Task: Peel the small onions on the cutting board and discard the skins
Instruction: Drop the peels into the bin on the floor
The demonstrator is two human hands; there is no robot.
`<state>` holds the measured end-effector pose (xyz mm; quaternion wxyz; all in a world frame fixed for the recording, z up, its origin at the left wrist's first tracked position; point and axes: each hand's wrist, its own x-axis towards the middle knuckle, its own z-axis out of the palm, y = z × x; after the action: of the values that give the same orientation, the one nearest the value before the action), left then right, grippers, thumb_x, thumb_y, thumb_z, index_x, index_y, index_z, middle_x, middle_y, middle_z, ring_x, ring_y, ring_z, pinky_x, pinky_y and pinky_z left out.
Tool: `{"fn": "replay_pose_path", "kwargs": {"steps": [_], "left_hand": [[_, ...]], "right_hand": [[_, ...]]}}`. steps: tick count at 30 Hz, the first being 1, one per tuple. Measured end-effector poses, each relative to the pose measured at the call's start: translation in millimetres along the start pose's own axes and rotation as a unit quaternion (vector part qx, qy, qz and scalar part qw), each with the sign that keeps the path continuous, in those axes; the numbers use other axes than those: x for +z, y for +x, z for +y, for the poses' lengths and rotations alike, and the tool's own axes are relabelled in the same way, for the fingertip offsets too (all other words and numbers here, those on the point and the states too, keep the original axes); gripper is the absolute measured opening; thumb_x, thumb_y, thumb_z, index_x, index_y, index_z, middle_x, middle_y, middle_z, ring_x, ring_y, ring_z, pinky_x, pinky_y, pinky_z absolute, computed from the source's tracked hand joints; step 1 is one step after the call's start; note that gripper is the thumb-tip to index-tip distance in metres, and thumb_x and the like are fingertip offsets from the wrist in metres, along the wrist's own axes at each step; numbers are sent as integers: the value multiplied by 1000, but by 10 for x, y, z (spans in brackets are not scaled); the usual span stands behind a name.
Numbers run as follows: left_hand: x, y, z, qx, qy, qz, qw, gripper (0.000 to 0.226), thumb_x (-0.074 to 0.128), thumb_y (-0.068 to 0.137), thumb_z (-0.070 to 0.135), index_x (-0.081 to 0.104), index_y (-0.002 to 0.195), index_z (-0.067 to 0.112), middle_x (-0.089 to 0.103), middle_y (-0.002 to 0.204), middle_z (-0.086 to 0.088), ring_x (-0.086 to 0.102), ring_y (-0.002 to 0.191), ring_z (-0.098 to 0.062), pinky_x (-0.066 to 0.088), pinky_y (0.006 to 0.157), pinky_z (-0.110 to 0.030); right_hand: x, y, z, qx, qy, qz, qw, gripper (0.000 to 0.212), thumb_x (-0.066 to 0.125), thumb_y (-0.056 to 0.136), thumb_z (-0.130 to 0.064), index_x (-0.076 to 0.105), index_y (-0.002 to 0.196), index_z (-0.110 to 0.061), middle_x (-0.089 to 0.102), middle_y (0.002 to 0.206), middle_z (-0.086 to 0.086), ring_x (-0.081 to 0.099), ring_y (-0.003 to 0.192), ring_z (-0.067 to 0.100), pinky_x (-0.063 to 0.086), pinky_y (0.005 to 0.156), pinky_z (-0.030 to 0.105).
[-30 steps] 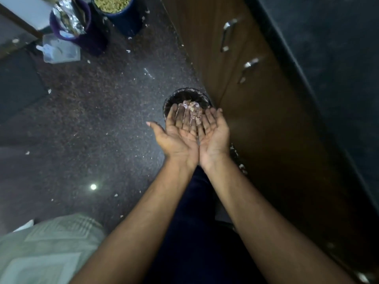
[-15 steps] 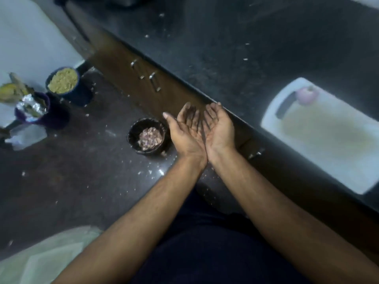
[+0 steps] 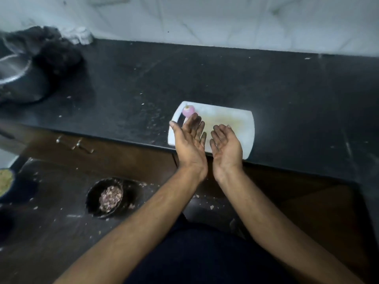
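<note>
**Empty palms over the board**

My left hand [image 3: 189, 140] and right hand [image 3: 225, 145] hover palm-up, fingers relaxed, holding nothing. The peeled pinkish small onion [image 3: 188, 111] sits at twelve o'clock from my left fingertips on the white plastic cutting board [image 3: 235, 119], partly hidden by them.

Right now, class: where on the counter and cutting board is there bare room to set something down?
Free: the cutting board right of the onion, and the counter right of it. Crowded: the counter's far left, by the metal pot.
</note>
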<state>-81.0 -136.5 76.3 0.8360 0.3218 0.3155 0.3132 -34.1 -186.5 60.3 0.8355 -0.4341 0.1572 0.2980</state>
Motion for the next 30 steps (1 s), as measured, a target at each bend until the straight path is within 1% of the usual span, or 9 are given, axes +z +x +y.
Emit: {"fn": "replay_pose_path", "kwargs": {"steps": [3,7,13,19,24,26,28,29,30], "left_hand": [[60,75,-70,1,67,-19,998,67,26,105,65,67,131,19,68,138,0,61,131,-14,41,116,-35],[67,319,-16,44,200,8,979,47,42,108,51,64,138,22,68,133,11,64,124,-8,46,115,-37],[-91,765,74,-1,216,39,976,33,46,109,42,67,125,24,72,126,9,65,123,-11,46,115,-40],[-248,1118,150,-35,202,57,977,40,44,109,44,64,131,17,71,127,-1,65,123,-16,48,110,-38],[-304,1324,166,-45,231,64,970,41,43,107,52,64,128,24,72,123,2,66,118,-15,51,93,-31],[-314,1397,176,-58,236,48,969,44,39,106,58,65,126,29,74,121,6,68,114,-9,53,94,-27],[-314,1464,186,-76,225,34,971,48,33,106,62,65,123,30,77,111,8,71,104,-5,54,86,-19],[-314,1494,187,-84,218,31,972,52,30,107,62,66,123,28,77,112,6,70,105,-5,51,85,-17],[-320,1527,181,-90,213,25,973,56,27,107,62,66,123,25,75,117,3,68,110,-7,50,91,-20]], "right_hand": [[-99,96,-160,-32,-24,27,999,34,48,105,-23,62,132,-8,68,130,6,61,124,18,46,105,31],[-73,250,-289,-66,-74,42,994,25,50,104,-17,67,121,-11,71,121,3,66,116,16,50,104,32],[197,572,-193,-59,-91,47,993,24,50,103,-17,66,120,-12,69,121,3,65,118,18,48,107,33],[334,871,-26,-46,-103,69,991,23,50,102,-16,65,119,-12,69,121,5,65,115,18,51,96,29],[399,1085,79,-42,-114,75,990,20,50,102,-15,65,116,-12,69,120,7,65,115,20,51,95,30],[422,1150,126,-36,-130,63,989,22,50,103,-16,64,119,-12,68,121,6,66,114,20,52,93,30],[454,1202,180,-28,-153,42,987,24,49,104,-17,62,124,-13,67,124,5,66,111,18,52,92,30],[472,1219,208,-25,-169,28,985,25,48,105,-18,62,126,-13,66,125,3,66,111,17,52,93,31],[490,1236,235,-25,-189,13,982,27,47,106,-20,61,129,-14,66,126,0,67,112,15,52,95,32]]}}
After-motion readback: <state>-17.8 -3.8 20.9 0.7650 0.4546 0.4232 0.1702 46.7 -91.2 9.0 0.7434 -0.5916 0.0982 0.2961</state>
